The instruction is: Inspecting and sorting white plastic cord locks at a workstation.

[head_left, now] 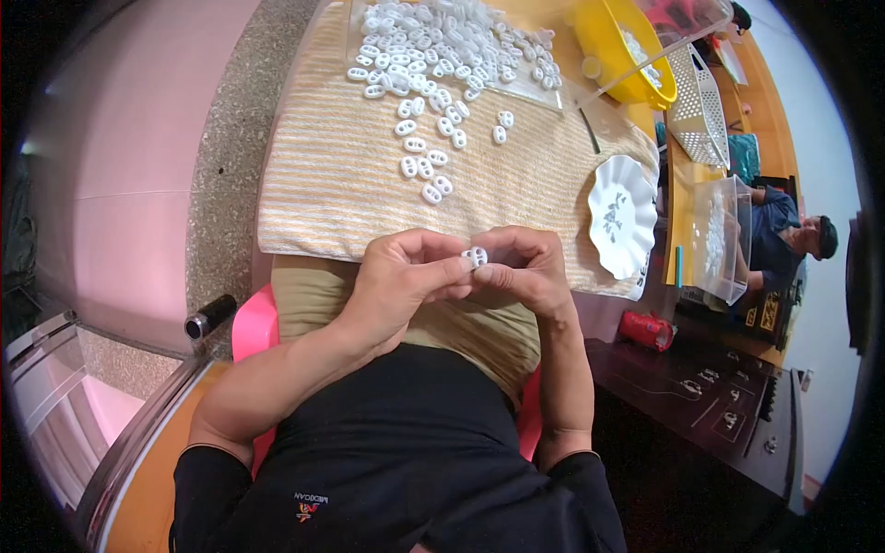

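Pinching wht pc [477, 256] btwn both hands [395, 278]

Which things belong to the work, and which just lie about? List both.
Part of the work: small white part pinched between left hand and right hand; loose white pieces; striped cloth.

Apparently just lying about: black cylinder; red bundle.

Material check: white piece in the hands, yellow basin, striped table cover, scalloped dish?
White piece: probably moulded plastic, smooth; rounded edges, clean holes.
Yellow basin: likely plastic; uniform colour, slight sheen.
Striped table cover: looks like matte fabric; soft, textured surface.
Scalloped dish: glossy white; ceramic or melamine, can't tell.
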{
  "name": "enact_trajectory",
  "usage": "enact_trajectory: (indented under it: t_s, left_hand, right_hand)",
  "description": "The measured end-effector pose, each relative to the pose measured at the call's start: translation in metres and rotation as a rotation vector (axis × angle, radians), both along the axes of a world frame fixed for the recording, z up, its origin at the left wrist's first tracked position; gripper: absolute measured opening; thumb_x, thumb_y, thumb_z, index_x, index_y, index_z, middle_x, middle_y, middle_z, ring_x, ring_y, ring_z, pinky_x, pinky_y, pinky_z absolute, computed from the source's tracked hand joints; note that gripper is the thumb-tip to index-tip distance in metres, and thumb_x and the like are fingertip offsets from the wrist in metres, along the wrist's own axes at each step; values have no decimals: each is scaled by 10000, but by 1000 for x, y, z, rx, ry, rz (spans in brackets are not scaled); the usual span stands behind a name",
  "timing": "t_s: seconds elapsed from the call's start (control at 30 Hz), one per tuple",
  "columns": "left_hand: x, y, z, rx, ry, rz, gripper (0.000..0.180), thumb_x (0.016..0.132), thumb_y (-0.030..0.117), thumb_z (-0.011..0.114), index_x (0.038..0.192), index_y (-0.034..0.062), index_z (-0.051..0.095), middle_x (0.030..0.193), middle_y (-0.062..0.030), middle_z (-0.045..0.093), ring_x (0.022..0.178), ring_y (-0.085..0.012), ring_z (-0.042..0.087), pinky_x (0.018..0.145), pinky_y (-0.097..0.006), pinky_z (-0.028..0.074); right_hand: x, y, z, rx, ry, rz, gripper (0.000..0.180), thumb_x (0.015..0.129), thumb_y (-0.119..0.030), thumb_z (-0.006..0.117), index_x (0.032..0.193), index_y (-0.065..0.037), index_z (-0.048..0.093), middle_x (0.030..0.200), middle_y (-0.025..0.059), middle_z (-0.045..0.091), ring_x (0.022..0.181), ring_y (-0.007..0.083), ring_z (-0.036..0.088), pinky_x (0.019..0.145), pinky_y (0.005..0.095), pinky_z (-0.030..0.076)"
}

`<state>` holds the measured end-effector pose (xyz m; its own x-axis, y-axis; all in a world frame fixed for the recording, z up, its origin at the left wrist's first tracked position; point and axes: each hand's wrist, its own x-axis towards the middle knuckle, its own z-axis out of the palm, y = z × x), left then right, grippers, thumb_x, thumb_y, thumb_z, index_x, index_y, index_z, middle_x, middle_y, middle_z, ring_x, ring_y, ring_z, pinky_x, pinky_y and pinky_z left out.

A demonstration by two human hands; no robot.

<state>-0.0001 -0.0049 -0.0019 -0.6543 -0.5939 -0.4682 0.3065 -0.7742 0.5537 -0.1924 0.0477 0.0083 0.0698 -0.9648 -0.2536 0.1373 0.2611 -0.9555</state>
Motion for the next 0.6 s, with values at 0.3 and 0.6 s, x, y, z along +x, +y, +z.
enact_trajectory:
  t_s: [0.3, 0.6]
  left_hand:
    - [1, 1, -1, 32, 13, -22, 118, 859, 27, 653, 967, -10, 628, 888, -104, 676, 742, -142, 654, 685, -248, 561]
    - [0, 1, -1, 42, 8, -49, 125, 861, 29, 652, 973, -21, 628, 906, -122, 681, 743, -155, 661, 695, -254, 567]
  right_hand:
    - [1, 0, 4, 75, -82, -26, 276, 764, 17, 743, 1021, 61, 653, 927, 105, 689, 815, 157, 666, 726, 268, 548]
    - [-2, 3, -2, 84, -93, -30, 272, 756, 45, 735, 1013, 70, 649, 927, 122, 682, 830, 176, 668, 730, 288, 557]
